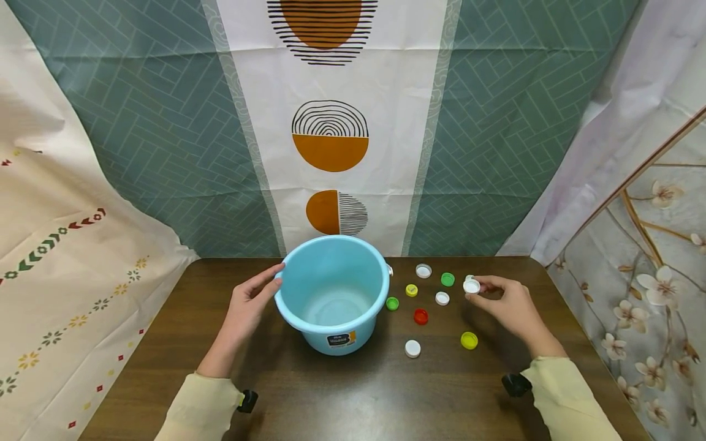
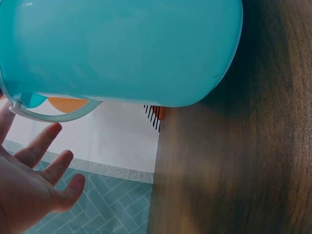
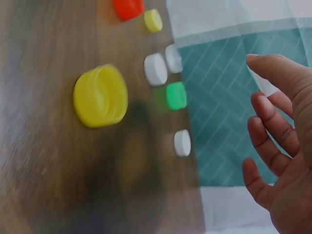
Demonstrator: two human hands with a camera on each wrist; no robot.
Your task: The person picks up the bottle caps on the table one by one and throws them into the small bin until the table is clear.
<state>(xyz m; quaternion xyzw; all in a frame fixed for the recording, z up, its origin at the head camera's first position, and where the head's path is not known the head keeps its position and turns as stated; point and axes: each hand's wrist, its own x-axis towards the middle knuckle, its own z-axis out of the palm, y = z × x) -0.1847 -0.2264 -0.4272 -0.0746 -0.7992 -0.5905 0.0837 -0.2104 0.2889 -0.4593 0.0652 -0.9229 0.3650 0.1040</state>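
A light blue plastic bucket [image 1: 339, 340] stands on the brown table. My left hand [image 1: 248, 306] pinches its rim on the left side between thumb and index finger; in the left wrist view the other fingers spread away from the bucket wall [image 2: 122, 53]. Over the table's right part, my right hand [image 1: 504, 303] holds a white bottle cap [image 1: 471, 286] between thumb and fingertips. Just below that hand lies a yellow cap [image 1: 469, 340], larger in the right wrist view. The held cap is mostly hidden behind the thumb there.
Several caps lie between bucket and right hand, among them a red cap [image 1: 421, 316], a green cap [image 1: 447, 279], a small yellow cap [image 1: 411, 290] and a white cap [image 1: 412, 348]. A patterned curtain [image 1: 231, 153] hangs along the back edge of the table [image 1: 342, 398].
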